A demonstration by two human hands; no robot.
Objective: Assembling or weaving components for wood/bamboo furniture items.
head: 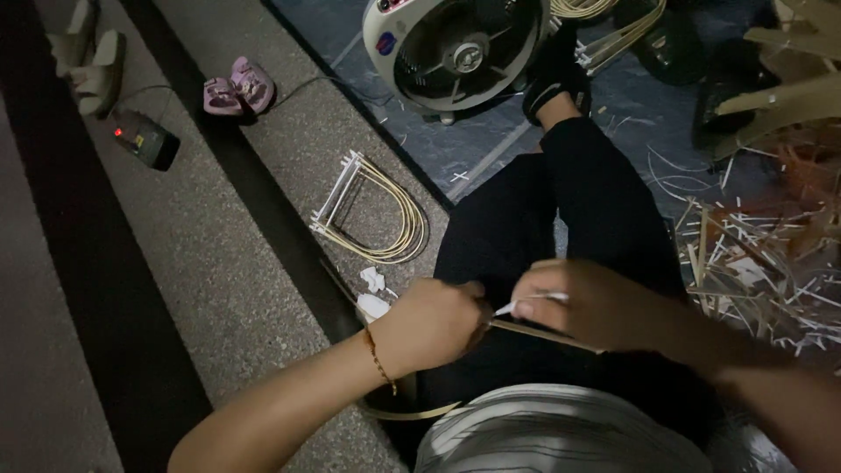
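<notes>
Hands gripping thin cane strip, perhaps white tape, over lap

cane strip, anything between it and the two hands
Nothing visible. The left hand and right hand both grip the cane strip directly over the lap; the right also pinches a thin white piece.
</notes>
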